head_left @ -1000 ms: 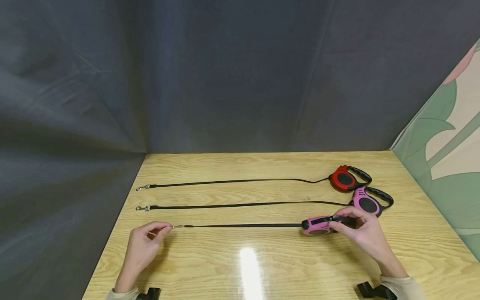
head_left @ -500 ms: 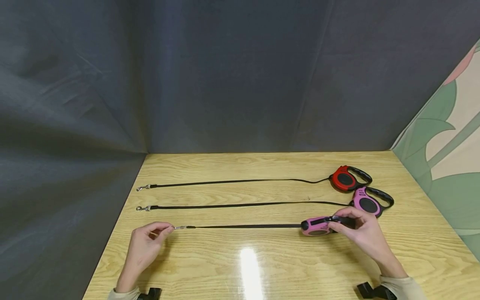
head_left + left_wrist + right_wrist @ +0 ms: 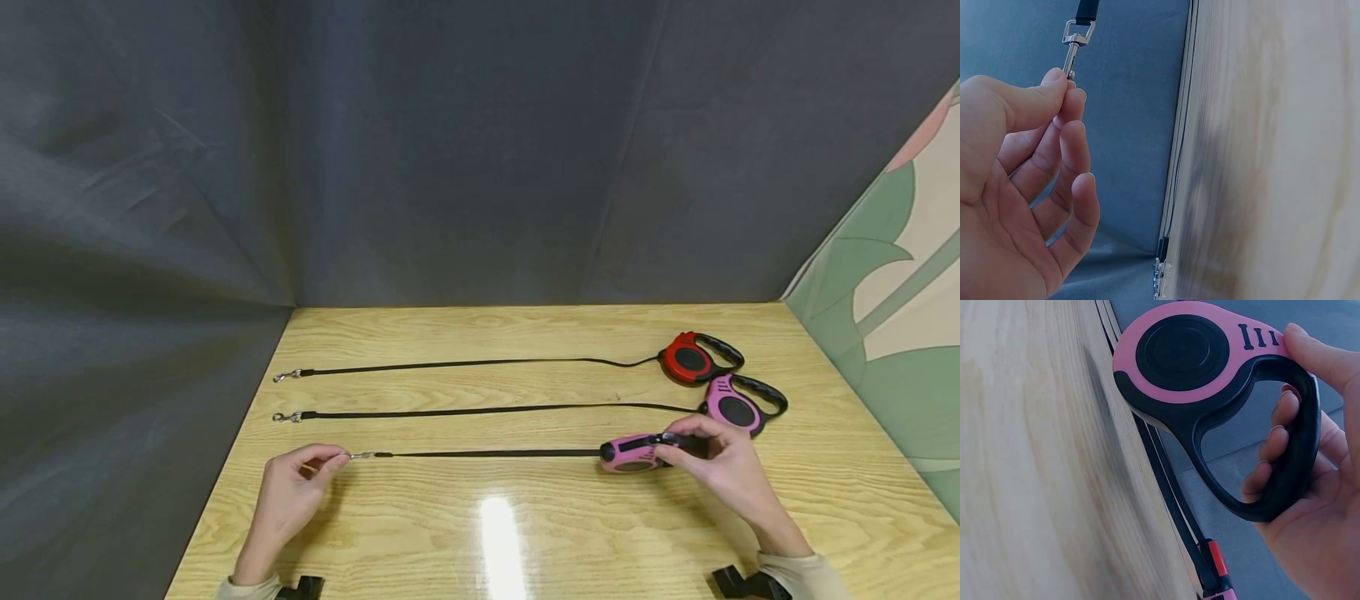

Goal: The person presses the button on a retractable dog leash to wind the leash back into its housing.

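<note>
My left hand (image 3: 294, 492) pinches a metal snap hook (image 3: 1071, 56) between thumb and forefinger, its other fingers loosely curled. From the hook a black strap (image 3: 495, 453) runs straight across to a pink retractable leash (image 3: 632, 455). My right hand (image 3: 723, 467) grips that leash by its black loop handle (image 3: 1300, 450), fingers curled through the loop and thumb on top near the casing. In the right wrist view the casing shows a round black disc and bone-shaped slots. The held leash stands on edge, just above or touching the tabletop; I cannot tell which.
Behind lie a second pink leash (image 3: 733, 408) and a red leash (image 3: 688, 358), close together at the right. Their straps stretch left to snap hooks (image 3: 287, 417) near the left edge. The wooden table (image 3: 420, 533) meets a dark cloth (image 3: 465, 167) at the back.
My left hand has shifted very slightly right with the snap hook. The held leash and right hand have drifted a touch left. Both grips are unchanged.
</note>
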A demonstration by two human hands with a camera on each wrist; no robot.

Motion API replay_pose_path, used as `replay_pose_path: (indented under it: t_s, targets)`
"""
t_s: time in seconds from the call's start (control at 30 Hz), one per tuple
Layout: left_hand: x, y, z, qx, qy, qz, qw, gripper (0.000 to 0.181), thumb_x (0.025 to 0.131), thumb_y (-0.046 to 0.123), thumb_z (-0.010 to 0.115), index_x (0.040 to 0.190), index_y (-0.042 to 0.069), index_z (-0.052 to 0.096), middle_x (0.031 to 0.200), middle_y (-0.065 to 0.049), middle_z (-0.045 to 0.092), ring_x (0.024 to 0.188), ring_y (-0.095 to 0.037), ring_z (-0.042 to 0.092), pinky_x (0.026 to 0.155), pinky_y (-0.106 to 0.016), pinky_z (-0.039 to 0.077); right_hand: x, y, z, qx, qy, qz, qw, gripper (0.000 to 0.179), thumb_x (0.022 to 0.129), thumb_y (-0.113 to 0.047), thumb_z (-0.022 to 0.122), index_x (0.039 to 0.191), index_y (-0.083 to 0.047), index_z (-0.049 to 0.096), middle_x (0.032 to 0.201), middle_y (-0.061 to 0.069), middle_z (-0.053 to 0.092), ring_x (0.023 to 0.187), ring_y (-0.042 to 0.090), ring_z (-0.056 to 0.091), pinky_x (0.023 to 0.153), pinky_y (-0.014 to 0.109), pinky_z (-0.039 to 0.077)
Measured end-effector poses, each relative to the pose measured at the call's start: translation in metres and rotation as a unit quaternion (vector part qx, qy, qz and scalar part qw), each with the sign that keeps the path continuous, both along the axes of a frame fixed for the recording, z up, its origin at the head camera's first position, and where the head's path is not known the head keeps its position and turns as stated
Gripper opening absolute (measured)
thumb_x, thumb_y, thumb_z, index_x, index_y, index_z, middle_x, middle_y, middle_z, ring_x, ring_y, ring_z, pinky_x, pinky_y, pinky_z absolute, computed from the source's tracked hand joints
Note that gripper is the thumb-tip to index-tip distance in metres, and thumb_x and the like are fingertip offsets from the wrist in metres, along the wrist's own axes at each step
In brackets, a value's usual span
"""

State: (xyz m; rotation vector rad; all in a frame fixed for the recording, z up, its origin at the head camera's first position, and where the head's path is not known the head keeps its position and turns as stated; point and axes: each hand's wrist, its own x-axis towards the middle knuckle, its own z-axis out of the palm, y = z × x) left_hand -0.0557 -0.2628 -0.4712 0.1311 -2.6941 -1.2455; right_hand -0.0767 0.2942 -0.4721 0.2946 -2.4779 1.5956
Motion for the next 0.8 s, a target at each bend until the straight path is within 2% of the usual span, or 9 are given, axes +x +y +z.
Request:
replay_pose_path:
  t_s: [0.43, 0.8]
  targets:
    - [-0.001, 0.005, -0.001, -0.003, 0.011, -0.002, 0.9999, 0.005, 0.094, 0.019, 0.084, 0.096, 0.015, 0.085, 0.087, 0.002, 0.080, 0.074, 0.000, 0.065, 0.068, -0.022, 0.052, 0.000, -0.003, 0.000, 0.012, -0.010, -0.013, 0.9998, 0.022, 0.084, 0.006, 0.086, 0.101, -0.001, 0.073, 0.096, -0.017, 0.074, 0.079, 0.005, 0.066, 0.067, 0.022, 0.051]
    - [0.000, 0.011, -0.001, 0.033, 0.021, -0.027, 0.9989, 0.004, 0.093, 0.012, 0.084, 0.094, 0.015, 0.085, 0.087, 0.002, 0.081, 0.074, -0.008, 0.069, 0.068, -0.023, 0.054, 0.000, -0.003, 0.001, 0.009, -0.005, -0.014, 0.9998, 0.022, 0.083, 0.007, 0.085, 0.100, 0.000, 0.073, 0.095, -0.017, 0.075, 0.080, 0.004, 0.065, 0.068, 0.023, 0.050]
